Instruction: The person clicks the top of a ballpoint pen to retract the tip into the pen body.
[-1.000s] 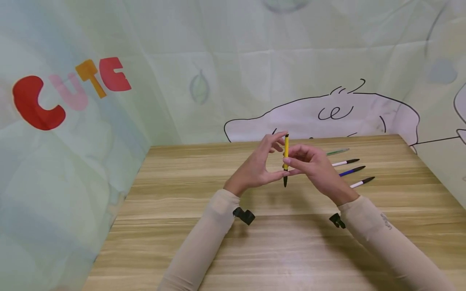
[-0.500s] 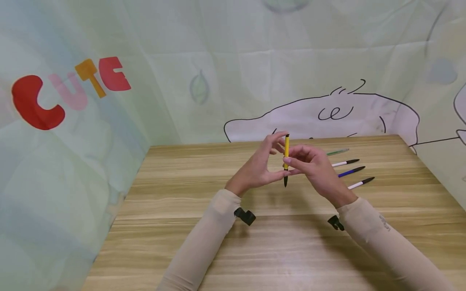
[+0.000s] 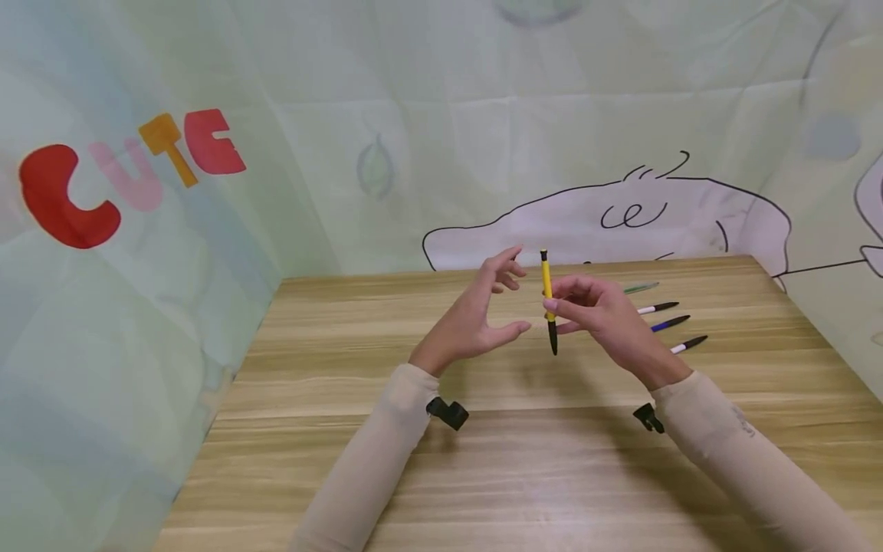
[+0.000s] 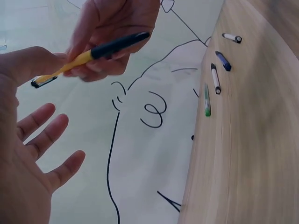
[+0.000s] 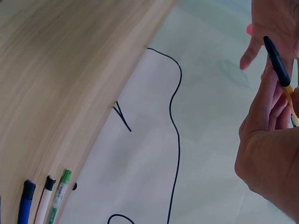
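Note:
A yellow pen [image 3: 547, 280] with black ends stands nearly upright above the table in the head view, its top tipped slightly left. My right hand [image 3: 602, 316] pinches it around the middle between thumb and fingers. To its left, my left hand [image 3: 469, 310] is spread with thumb and fingers apart, holding nothing, a small gap from the pen. In the left wrist view the pen's black tapered end [image 4: 119, 45] points up to the right. The right wrist view shows the same pen [image 5: 277, 60] in the right hand, the left hand [image 5: 275, 23] behind.
Several pens lie in a row on the wooden table [image 3: 386, 460], right of the right hand: a green one [image 3: 641, 288], a white one [image 3: 658, 307], a blue one [image 3: 671, 323] and another white one [image 3: 690, 344]. A printed cloth [image 3: 441, 169] hangs behind the table.
My left hand has let go of the pen's two ends and moved left. The right hand keeps the pen, shifted slightly right, its lower end swung a little to the right.

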The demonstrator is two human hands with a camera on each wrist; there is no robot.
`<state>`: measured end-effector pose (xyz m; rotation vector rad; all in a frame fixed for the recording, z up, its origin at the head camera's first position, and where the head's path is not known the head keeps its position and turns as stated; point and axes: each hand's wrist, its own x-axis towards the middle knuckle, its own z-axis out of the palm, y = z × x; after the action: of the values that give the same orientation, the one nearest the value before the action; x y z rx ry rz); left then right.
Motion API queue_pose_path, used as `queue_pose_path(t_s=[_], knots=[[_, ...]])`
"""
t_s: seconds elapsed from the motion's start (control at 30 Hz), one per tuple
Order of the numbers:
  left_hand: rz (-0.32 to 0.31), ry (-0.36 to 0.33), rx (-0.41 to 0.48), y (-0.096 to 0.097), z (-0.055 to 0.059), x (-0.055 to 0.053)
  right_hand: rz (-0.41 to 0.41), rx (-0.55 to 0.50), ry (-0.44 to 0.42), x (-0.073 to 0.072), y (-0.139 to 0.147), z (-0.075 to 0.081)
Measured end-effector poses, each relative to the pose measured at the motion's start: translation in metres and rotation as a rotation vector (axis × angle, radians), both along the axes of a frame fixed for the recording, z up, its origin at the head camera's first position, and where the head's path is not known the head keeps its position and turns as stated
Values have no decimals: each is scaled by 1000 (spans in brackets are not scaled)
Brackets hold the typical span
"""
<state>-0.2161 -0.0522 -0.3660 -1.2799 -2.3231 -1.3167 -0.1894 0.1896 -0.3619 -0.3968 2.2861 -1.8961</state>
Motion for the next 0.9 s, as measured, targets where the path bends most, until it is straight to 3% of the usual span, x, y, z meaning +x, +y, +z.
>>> queue_pose_path(t_s=[0.27,0.6,0.9], knots=[[60,22,-30,-35,-13,2,17,83,17,4,20,-5],[124,-14,-53,-76,-30,10,14,181,13,12,56,-10],[172,-17,-68,-110,-35,17,56,289,65,18,92,-11]])
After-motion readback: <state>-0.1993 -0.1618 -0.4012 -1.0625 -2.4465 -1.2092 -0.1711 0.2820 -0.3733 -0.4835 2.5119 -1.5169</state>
